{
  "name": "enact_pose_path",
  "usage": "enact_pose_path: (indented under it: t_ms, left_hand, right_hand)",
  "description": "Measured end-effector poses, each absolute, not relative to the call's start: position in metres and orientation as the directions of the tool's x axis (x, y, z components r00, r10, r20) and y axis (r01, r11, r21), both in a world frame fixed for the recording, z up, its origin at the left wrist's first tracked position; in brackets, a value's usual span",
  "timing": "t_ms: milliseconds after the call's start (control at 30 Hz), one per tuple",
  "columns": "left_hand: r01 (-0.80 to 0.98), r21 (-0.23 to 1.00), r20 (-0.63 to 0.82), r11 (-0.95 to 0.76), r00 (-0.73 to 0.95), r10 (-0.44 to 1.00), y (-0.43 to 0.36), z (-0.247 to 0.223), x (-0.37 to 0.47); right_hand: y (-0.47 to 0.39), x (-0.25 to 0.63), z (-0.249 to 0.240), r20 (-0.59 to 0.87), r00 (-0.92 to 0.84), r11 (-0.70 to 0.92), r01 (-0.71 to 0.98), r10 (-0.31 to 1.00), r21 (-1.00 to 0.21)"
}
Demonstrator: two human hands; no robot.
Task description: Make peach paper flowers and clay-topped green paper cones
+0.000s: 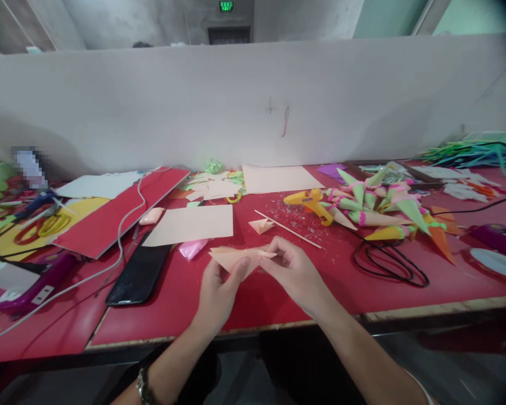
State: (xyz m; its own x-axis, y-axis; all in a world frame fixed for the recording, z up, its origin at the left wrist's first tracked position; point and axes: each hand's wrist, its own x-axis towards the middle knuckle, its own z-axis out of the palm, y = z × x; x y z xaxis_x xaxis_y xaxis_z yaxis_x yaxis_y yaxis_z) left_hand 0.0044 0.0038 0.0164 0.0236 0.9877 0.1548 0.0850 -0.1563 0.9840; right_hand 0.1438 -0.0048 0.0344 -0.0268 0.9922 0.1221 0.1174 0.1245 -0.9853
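Between my two hands is a folded piece of peach paper (231, 259), raised above the red table near its front edge. My left hand (221, 287) pinches its left and lower part, thumb across the near face. The fingers of my right hand (289, 267) are closed on its right corner. Just beyond them, a small folded peach paper piece (261, 225) lies on the table beside a thin wooden stick (289, 229). A flat peach sheet (191, 224) rests to the left, partly over a black phone (139, 275).
A yellow glue gun (310, 203) lies right of centre, its black cord (390, 267) coiled nearer me. Green, pink and orange paper cones (375, 202) pile up beside it. At left are a red board (122, 214), scissors (53, 225) and a purple power strip (37, 284). A pale partition (194, 107) stands behind.
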Motion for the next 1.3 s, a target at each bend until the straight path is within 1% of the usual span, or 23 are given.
enact_pose_path:
  t_ms: [67, 167, 233, 300, 400, 567, 667, 733, 867, 1000, 1067, 1133, 1233, 1300]
  left_hand:
    - [0.098, 0.982, 0.157, -0.161, 0.048, 0.986, 0.004, 0.017, 0.005]
    - [0.154, 0.975, 0.145, -0.162, 0.115, 0.983, 0.007, 0.019, 0.003]
    - [0.224, 0.959, 0.138, -0.174, 0.167, 0.976, 0.009, 0.020, 0.000]
    - [0.267, 0.944, 0.139, -0.194, 0.210, 0.968, 0.010, 0.020, -0.002]
    - [0.244, 0.949, 0.131, -0.200, 0.272, 0.953, 0.009, 0.021, -0.003]
    - [0.144, 0.980, 0.076, -0.134, 0.351, 0.933, 0.006, 0.024, -0.001]
    - [0.128, 0.985, 0.065, -0.119, 0.367, 0.928, 0.007, 0.025, -0.001]
    - [0.148, 0.979, 0.073, -0.138, 0.376, 0.924, 0.007, 0.025, -0.001]
    - [0.255, 0.948, 0.082, -0.192, 0.389, 0.918, 0.006, 0.023, -0.003]
    - [0.294, 0.937, 0.054, -0.189, 0.413, 0.909, 0.004, 0.021, -0.004]
    - [0.289, 0.945, 0.032, -0.154, 0.388, 0.921, 0.003, 0.021, -0.006]
    - [0.284, 0.951, 0.016, -0.125, 0.356, 0.934, 0.003, 0.022, -0.007]
    - [0.279, 0.954, 0.017, -0.113, 0.325, 0.946, 0.004, 0.023, -0.010]
    - [0.274, 0.955, 0.019, -0.112, 0.319, 0.948, 0.004, 0.024, -0.011]
  right_hand:
    - [-0.005, 0.146, 0.033, 0.149, -0.009, 0.148, 0.181, 0.989, -0.972]
    - [-0.006, 0.150, 0.033, 0.274, 0.040, 0.250, 0.297, 0.961, -0.921]
    - [-0.007, 0.151, 0.034, 0.315, -0.008, 0.299, 0.335, 0.949, -0.894]
    - [-0.008, 0.151, 0.037, 0.285, -0.117, 0.308, 0.341, 0.951, -0.888]
    - [-0.009, 0.151, 0.039, 0.228, -0.203, 0.289, 0.353, 0.952, -0.890]
    - [-0.009, 0.152, 0.038, 0.203, -0.264, 0.285, 0.325, 0.943, -0.902]
    - [-0.009, 0.152, 0.037, 0.199, -0.288, 0.299, 0.362, 0.937, -0.883]
    - [-0.009, 0.152, 0.037, 0.206, -0.288, 0.313, 0.402, 0.935, -0.861]
    - [-0.009, 0.150, 0.036, 0.235, -0.240, 0.321, 0.443, 0.942, -0.837]
    - [-0.007, 0.150, 0.036, 0.252, -0.183, 0.306, 0.403, 0.950, -0.862]
    - [-0.008, 0.150, 0.036, 0.227, -0.185, 0.281, 0.360, 0.956, -0.890]
    - [-0.008, 0.151, 0.036, 0.168, -0.209, 0.227, 0.304, 0.963, -0.925]
    - [-0.009, 0.151, 0.036, 0.052, -0.284, 0.107, 0.179, 0.957, -0.978]
    - [-0.010, 0.150, 0.035, 0.018, -0.351, 0.055, 0.095, 0.936, -0.994]
